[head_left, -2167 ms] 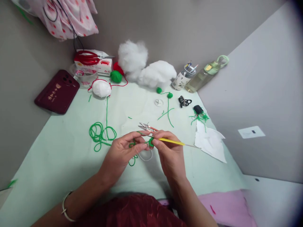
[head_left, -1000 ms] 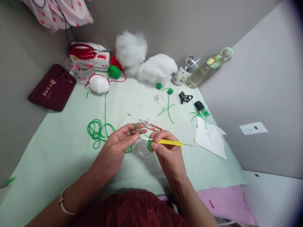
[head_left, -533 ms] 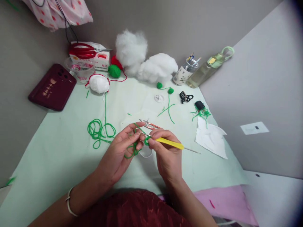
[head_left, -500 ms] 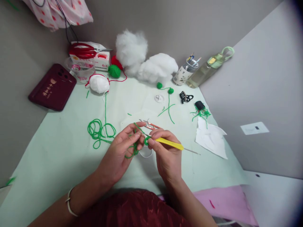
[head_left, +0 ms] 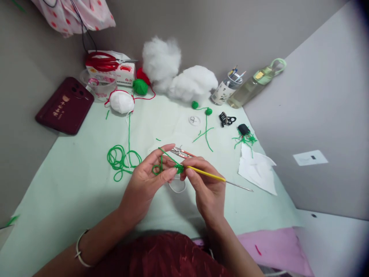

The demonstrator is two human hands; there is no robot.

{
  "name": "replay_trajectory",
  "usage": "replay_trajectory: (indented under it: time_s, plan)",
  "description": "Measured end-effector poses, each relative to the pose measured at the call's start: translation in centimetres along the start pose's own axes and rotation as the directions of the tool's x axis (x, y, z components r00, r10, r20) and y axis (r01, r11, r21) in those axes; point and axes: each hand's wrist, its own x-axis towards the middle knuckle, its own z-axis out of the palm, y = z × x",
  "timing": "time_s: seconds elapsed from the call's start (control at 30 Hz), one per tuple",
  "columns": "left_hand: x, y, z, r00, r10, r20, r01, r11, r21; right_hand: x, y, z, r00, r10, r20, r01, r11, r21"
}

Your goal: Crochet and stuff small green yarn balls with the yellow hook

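My right hand (head_left: 209, 184) grips a crochet hook with a yellow handle (head_left: 206, 174), its bare metal end pointing to the lower right. The hook's other tip meets a small green crochet piece (head_left: 179, 168), which my left hand (head_left: 151, 173) pinches between thumb and fingers. Green yarn runs from the piece up over my raised left index finger. A loose pile of green yarn (head_left: 119, 161) lies left of my left hand. Just beyond my fingers rest thread snips (head_left: 182, 152) with orange handles. A loop of white yarn (head_left: 177, 188) lies below the hands.
At the back stand white stuffing (head_left: 191, 82), a green yarn ball (head_left: 140, 87), a white yarn ball (head_left: 122, 102) and red scissors (head_left: 102, 61) on a box. A phone (head_left: 66, 105) leans left. Right are a pen cup (head_left: 226, 88), a bottle (head_left: 250, 86), a hair claw (head_left: 227, 119) and paper (head_left: 256, 171).
My right hand with the crochet hook has shifted slightly right, away from my left fingertips. My left index finger has straightened, drawing the green yarn into a taut line.
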Motion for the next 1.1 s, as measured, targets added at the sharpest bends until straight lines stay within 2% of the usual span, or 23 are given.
replay_trajectory:
  time_s: [0.13,0.23,0.4,0.6,0.8,0.97,1.1]
  plan:
    - [0.0,-0.1,0.0,1.0,0.002,0.03,-0.002,1.0,0.002,0.0,0.1,-0.2,0.997,-0.064,0.034,0.067,0.994,-0.091]
    - [0.0,0.0,0.0,0.999,-0.016,0.047,0.016,1.0,0.009,-0.1,0.4,-0.2,0.994,-0.11,0.006,0.109,0.986,-0.122]
    - [0.0,0.2,0.1,0.997,-0.057,0.057,0.059,0.998,-0.02,-0.3,1.1,-0.1,0.993,-0.089,-0.075,0.085,0.995,-0.049]
    - [0.0,0.2,0.0,0.995,-0.079,0.058,0.08,0.997,-0.013,0.0,1.3,-0.5,1.0,-0.008,-0.016,0.01,0.991,0.136]
    - [0.0,0.4,0.2,0.996,-0.079,0.047,0.079,0.997,0.009,0.1,1.4,-0.7,0.998,-0.048,0.051,0.041,0.99,0.133]
    - [0.0,0.5,0.2,0.993,-0.104,0.052,0.103,0.994,0.022,0.0,1.5,-0.8,0.998,-0.058,0.025,0.055,0.993,0.109]
    - [0.1,0.4,0.0,0.993,-0.106,0.051,0.104,0.994,0.039,0.2,1.3,-1.0,1.0,-0.012,0.029,0.006,0.984,0.177]
